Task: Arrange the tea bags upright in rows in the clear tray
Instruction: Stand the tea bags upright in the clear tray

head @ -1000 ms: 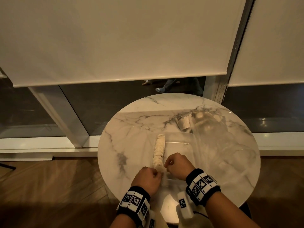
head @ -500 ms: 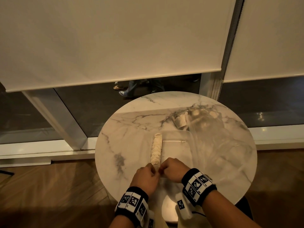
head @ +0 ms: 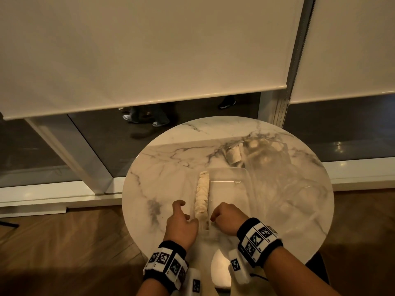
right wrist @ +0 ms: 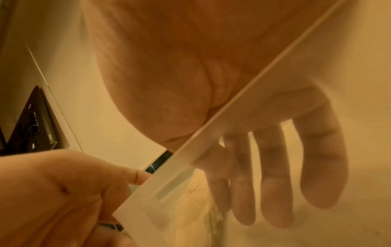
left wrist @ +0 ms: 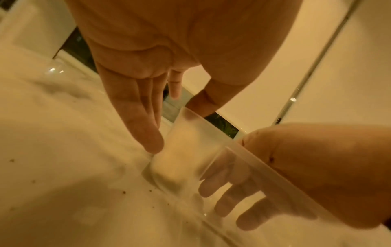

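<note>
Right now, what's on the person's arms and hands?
Both hands, left hand and right hand, are bare, no gloves or sleeves. Each wrist carries a black band tiled with white square fiducial markers, plus a white camera block beneath.

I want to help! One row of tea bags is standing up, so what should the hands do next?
Probably reach for a loose tea bag at the table's far side. Only one row stands, along the clear tray's left wall, and both the left hand and right hand hold nothing.

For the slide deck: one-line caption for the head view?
Both hands, left and right, flank a tea bag row in the clear tray.
</note>
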### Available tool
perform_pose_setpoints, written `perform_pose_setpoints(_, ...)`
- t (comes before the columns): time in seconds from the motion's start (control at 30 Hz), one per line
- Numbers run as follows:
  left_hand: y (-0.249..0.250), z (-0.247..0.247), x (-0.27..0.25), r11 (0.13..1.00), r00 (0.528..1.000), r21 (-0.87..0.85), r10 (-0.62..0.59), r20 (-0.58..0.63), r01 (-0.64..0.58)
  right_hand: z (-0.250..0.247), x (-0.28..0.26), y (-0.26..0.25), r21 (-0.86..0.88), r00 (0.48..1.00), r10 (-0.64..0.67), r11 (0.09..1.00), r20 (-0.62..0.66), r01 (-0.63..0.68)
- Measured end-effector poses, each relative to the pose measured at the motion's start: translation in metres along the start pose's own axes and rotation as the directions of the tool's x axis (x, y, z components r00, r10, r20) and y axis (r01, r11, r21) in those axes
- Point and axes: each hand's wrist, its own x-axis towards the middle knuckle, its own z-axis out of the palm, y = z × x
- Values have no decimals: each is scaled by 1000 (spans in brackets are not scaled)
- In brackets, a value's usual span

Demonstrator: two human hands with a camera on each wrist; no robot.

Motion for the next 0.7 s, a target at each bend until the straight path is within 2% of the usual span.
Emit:
perform_pose_setpoints(0.1,-2,-5,3,975,994,-192,-112,11,112,2,-2,-5,7,997,-63,998,44,63)
perform_pose_setpoints(0.3,-1,-10,12,926,978,-316,-195,70,207,-4,-2,-6,-15,997,-54,998,48,54)
perform_pose_setpoints(0.4,0,-8,14,946,980,-255,-188,61,197,-5,0,-6,16,995,-68,998,77,67)
perform_pose_setpoints(0.53,-1,3,17,982,983,-72,-172,64,176,-4,-2,-8,62,989,-107,993,102,101)
perform_pose_setpoints(0.7,0,12,23,980,983,71,-185,12,184,1,-2,-8,5,980,-112,994,167,113)
